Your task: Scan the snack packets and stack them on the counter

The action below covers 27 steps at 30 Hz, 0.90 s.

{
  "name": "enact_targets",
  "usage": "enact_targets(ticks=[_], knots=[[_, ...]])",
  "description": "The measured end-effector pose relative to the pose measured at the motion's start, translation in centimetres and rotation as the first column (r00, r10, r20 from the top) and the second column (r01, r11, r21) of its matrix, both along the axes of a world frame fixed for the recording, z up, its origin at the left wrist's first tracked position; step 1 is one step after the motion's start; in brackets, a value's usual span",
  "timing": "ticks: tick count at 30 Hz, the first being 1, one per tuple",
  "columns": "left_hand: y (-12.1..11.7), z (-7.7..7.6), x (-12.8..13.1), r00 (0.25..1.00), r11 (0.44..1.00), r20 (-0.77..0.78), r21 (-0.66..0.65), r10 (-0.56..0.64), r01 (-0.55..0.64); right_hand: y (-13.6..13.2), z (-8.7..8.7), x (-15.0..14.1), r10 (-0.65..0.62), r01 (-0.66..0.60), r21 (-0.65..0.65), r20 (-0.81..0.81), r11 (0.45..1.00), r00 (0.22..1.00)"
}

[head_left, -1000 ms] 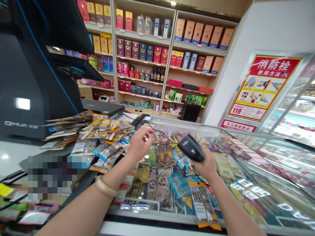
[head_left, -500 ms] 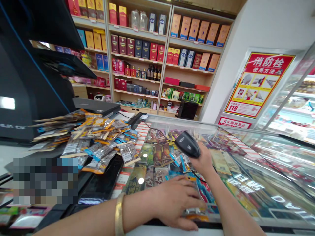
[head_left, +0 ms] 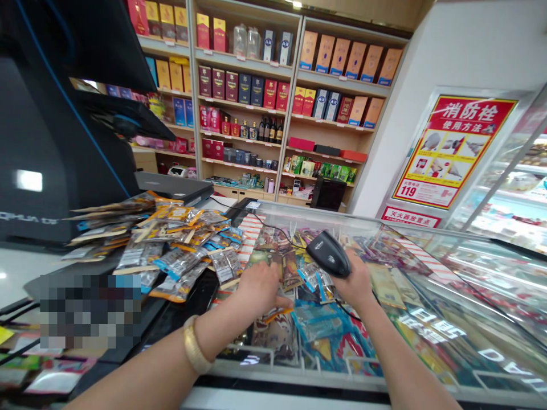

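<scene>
My right hand is wrapped round the handle of a black barcode scanner, which is held above the glass counter. A cable runs from the scanner. My left hand, with a gold bangle on its wrist, is closed over the glass; an orange-edged snack packet pokes out from under its fingers, mostly hidden. Beneath the scanner lie a few blue-edged snack packets. To the left of my left hand rises a big heap of similar clear packets with orange and blue edges.
The glass display counter has bagged goods under its top. A dark checkout terminal stands at the left, near a blurred patch. Shelves of boxed bottles line the back. A red sign hangs on the white wall at right.
My left hand has moved left and away from the counter's front edge, taking the orange-edged packet with it. The right hand and scanner stay nearly in place; the view shifts slightly.
</scene>
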State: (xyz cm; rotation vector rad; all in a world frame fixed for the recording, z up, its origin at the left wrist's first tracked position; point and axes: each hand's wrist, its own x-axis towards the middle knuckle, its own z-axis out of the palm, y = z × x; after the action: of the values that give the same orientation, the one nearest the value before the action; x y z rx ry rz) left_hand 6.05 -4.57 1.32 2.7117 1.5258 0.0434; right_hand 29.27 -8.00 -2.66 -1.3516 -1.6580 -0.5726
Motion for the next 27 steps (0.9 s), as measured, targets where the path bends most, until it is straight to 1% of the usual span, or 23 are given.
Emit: enact_targets(ticks=[3, 5, 9, 11, 13, 17, 19, 23, 25, 27], knots=[[0.8, -0.1, -0.4, 0.995, 0.993, 0.025, -0.052, -0.101, 0.102, 0.0, 0.0, 0.0, 0.003, -0.003, -0.002, 0.002, 1.0, 1.0], [1.4, -0.1, -1.0, 0.981, 0.974, 0.065, -0.122, -0.182, 0.189, 0.0, 0.0, -0.1, 0.008, -0.008, -0.013, -0.005, 1.0, 1.0], [2.4, 0.3, -2.4, 0.926, 0.888, 0.141, -0.263, -0.35, 0.376, -0.1, 0.1, -0.3, 0.012, -0.012, -0.025, -0.008, 1.0, 1.0], [2.8, 0.4, -2.8, 0.902, 0.858, 0.16, -0.279, -0.401, 0.431, -0.2, 0.2, -0.3, 0.012, -0.012, -0.028, 0.004, 1.0, 1.0], [2.9, 0.2, -2.7, 0.885, 0.846, 0.17, -0.262, -0.433, 0.464, -0.2, 0.2, -0.3, 0.018, -0.018, -0.025, 0.014, 1.0, 1.0], [3.0, -0.5, -2.1, 0.872, 0.846, 0.168, -0.215, -0.46, 0.487, -0.2, 0.0, -0.2, 0.021, -0.02, -0.025, 0.024, 0.999, 0.999], [3.0, -0.8, -2.0, 0.876, 0.857, 0.163, -0.19, -0.453, 0.479, -0.2, 0.0, -0.1, 0.02, -0.019, -0.029, 0.029, 0.999, 0.999], [2.9, -0.6, -2.1, 0.895, 0.887, 0.157, -0.144, -0.417, 0.439, -0.1, -0.1, -0.2, 0.027, -0.026, -0.015, 0.038, 1.0, 0.999], [2.9, -0.3, -2.1, 0.892, 0.9, 0.225, -0.106, -0.392, 0.422, -0.2, 0.0, -0.2, 0.027, -0.027, -0.007, 0.035, 1.0, 0.999], [3.1, 0.0, -2.1, 0.877, 0.927, 0.34, -0.037, -0.34, 0.373, -0.2, 0.1, -0.3, 0.018, -0.018, 0.008, 0.031, 1.0, 0.999]])
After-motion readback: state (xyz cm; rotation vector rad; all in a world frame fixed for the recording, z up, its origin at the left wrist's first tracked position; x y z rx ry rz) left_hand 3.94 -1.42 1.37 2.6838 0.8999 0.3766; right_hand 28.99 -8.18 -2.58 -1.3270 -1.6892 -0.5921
